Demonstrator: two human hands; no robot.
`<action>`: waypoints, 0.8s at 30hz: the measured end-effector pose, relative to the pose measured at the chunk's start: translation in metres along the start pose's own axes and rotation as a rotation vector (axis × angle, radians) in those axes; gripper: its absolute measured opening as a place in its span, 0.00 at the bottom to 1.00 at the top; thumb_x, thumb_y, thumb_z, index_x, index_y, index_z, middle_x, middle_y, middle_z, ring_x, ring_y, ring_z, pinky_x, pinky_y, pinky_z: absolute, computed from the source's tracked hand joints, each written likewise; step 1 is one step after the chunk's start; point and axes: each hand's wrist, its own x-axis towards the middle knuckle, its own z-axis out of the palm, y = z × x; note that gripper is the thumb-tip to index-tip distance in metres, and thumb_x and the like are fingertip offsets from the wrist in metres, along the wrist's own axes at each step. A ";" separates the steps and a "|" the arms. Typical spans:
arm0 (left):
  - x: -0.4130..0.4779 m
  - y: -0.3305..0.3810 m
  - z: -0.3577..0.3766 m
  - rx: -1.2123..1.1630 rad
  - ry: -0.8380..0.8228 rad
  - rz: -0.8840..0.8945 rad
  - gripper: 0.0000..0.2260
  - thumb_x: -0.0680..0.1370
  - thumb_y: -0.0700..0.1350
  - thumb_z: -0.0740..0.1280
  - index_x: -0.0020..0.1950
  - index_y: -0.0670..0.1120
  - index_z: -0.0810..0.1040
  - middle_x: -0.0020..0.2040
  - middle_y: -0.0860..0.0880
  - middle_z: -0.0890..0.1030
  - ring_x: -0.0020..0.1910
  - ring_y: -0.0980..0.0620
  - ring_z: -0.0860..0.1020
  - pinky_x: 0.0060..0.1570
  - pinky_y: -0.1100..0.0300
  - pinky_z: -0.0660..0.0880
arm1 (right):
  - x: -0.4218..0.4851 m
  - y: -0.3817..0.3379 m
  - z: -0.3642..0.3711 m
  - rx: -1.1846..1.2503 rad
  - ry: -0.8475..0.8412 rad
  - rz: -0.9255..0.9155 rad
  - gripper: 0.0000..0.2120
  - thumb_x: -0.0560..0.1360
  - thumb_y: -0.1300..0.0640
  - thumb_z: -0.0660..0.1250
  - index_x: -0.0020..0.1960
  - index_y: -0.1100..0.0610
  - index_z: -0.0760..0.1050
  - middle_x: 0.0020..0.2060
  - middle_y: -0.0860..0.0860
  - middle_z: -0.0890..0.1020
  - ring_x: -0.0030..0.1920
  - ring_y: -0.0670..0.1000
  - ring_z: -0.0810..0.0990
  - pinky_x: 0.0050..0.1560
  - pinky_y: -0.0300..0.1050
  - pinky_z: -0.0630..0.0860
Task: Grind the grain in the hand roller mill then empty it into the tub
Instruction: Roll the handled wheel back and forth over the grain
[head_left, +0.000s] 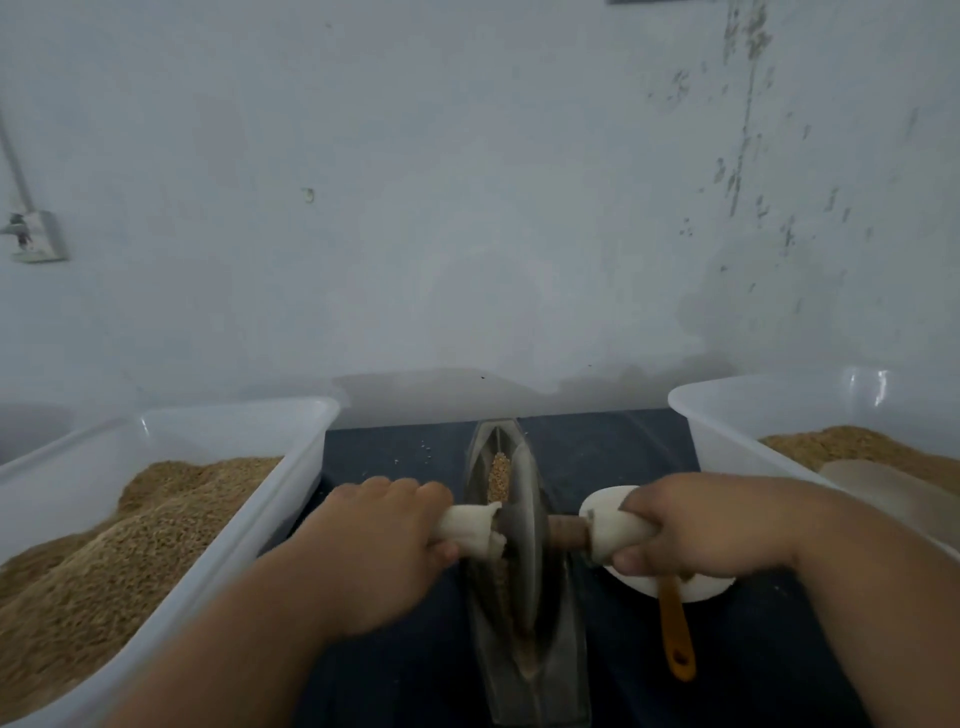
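Both hands — left hand (387, 525), right hand (691, 525) — grip the roller's handles.

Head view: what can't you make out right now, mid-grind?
All head view.
- Grain near the wheel: hidden by it and the left hand gripping its handle; fineness blurred.
- White dish: contents covered by the right hand.
- Orange tool: head hidden under that hand.
- Left tub, right tub: cut off by side edges.
- Mill trough: near end cut by bottom edge.
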 end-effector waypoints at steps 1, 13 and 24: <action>-0.005 0.001 -0.007 -0.040 -0.046 0.013 0.09 0.78 0.65 0.55 0.51 0.62 0.65 0.46 0.60 0.73 0.44 0.60 0.71 0.44 0.59 0.65 | -0.007 -0.001 -0.004 0.011 -0.049 0.001 0.18 0.73 0.34 0.66 0.47 0.48 0.77 0.41 0.48 0.83 0.41 0.44 0.81 0.44 0.43 0.75; 0.016 -0.007 0.027 0.047 0.142 -0.058 0.13 0.79 0.61 0.54 0.60 0.59 0.67 0.52 0.58 0.73 0.49 0.55 0.71 0.53 0.54 0.67 | 0.024 -0.005 0.018 -0.156 0.275 0.018 0.12 0.75 0.35 0.66 0.49 0.43 0.72 0.44 0.45 0.78 0.43 0.44 0.76 0.41 0.43 0.71; 0.029 0.000 0.047 0.121 0.270 -0.171 0.19 0.80 0.57 0.57 0.68 0.52 0.68 0.61 0.52 0.73 0.61 0.47 0.71 0.73 0.46 0.53 | 0.055 0.006 0.041 -0.352 0.598 0.008 0.16 0.75 0.34 0.62 0.54 0.45 0.71 0.47 0.45 0.76 0.45 0.47 0.74 0.45 0.45 0.70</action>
